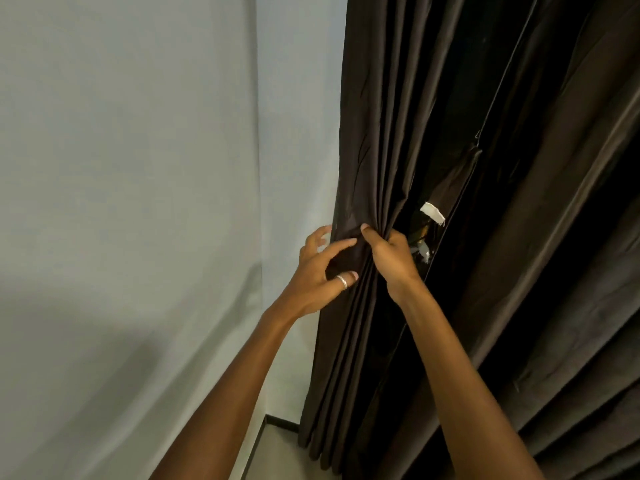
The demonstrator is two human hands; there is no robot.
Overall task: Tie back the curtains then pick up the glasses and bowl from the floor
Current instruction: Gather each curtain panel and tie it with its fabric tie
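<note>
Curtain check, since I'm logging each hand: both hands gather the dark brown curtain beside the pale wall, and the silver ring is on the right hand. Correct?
Not quite. The head view shows the silver ring on the left hand, not the right hand. Both hands do gather the dark brown curtain beside the pale wall.

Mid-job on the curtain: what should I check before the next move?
1. Right hand grips gathered folds of the dark brown fabric curtain: ok.
2. Left hand firm on the curtain's edge: cannot tell, fingers spread.
3. All folds gathered: not ok, more hang loose to the right.
4. Tie-back in hand: not ok; a dark strap hangs by the small white tag.
5. Glasses and bowl: cannot tell, not in view.
</note>
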